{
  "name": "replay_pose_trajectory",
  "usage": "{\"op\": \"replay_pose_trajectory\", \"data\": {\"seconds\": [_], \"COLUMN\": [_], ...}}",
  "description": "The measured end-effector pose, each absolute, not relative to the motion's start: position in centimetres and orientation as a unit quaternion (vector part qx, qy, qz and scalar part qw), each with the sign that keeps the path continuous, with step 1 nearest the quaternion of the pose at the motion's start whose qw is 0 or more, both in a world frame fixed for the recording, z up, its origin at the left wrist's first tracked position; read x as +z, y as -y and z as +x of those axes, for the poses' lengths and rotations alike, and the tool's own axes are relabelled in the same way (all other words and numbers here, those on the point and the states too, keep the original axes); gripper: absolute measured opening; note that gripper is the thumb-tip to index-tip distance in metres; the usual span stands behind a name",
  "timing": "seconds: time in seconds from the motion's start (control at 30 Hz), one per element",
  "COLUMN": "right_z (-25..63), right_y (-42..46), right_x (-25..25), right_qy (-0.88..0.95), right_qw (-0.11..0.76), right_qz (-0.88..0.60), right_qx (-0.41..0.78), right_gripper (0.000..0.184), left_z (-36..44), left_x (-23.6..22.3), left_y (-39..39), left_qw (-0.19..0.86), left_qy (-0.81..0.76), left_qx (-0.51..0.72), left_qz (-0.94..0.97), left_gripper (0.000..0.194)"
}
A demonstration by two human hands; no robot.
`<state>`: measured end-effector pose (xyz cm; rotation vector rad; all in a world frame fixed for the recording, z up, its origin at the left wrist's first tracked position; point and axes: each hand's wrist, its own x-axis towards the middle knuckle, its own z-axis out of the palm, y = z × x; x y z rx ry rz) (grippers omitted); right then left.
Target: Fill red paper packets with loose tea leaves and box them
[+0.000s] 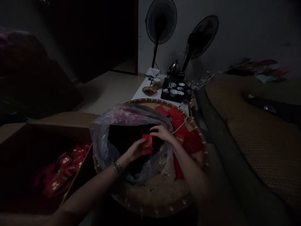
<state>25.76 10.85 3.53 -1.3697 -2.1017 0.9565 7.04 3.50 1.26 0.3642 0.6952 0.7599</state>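
Note:
My left hand grips a small red packet with a green band, held upright above a large clear plastic bag. Dark loose contents fill the bag; their kind is too dim to tell. At the packet's top edge is my right hand, its fingers pinched together near a dark bit I cannot make out. Under the bag lies a round woven bamboo tray. Flat red packets are spread on the tray's right side, and another red packet with a green stripe lies by my right wrist.
A cardboard box at the left holds many red packets. Beyond the tray, a white table carries a black tea tray with cups. Two fans stand behind. A seat with a woven mat runs along the right.

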Motion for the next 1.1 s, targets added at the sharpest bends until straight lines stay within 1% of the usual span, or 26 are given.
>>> {"op": "replay_pose_trajectory", "data": {"seconds": [0.1, 0.17, 0.33, 0.57, 0.67, 0.83, 1.1], "right_z": [25.7, 25.5, 25.2, 26.1, 26.2, 25.7, 25.7], "right_y": [-11.0, -11.0, -10.9, -11.4, -11.4, -11.2, -11.3], "right_x": [3.3, 3.1, 2.9, 2.9, 2.8, 2.6, 2.9], "right_qy": [0.758, 0.754, 0.74, 0.715, 0.721, 0.734, 0.742], "right_qw": [0.223, 0.232, 0.253, 0.263, 0.253, 0.249, 0.245], "right_qz": [-0.505, -0.5, -0.487, -0.504, -0.503, -0.501, -0.481], "right_qx": [0.347, 0.356, 0.39, 0.408, 0.404, 0.385, 0.398], "right_gripper": [0.03, 0.029, 0.029, 0.033, 0.034, 0.031, 0.027], "left_z": [6.5, 6.6, 7.5, 7.4, 7.4, 7.7, 7.6], "left_x": [1.1, 0.9, 0.2, -0.1, -0.3, -0.5, -1.0], "left_y": [-3.4, -3.4, -3.3, -3.5, -3.6, -3.5, -3.8], "left_qw": [0.892, 0.901, 0.883, 0.838, 0.832, 0.831, 0.846], "left_qy": [-0.264, -0.247, -0.307, -0.389, -0.389, -0.386, -0.362], "left_qx": [0.351, 0.347, 0.344, 0.375, 0.385, 0.384, 0.372], "left_qz": [0.106, 0.084, 0.085, 0.081, 0.089, 0.114, 0.124], "left_gripper": [0.037, 0.042, 0.056, 0.054, 0.056, 0.057, 0.056]}}
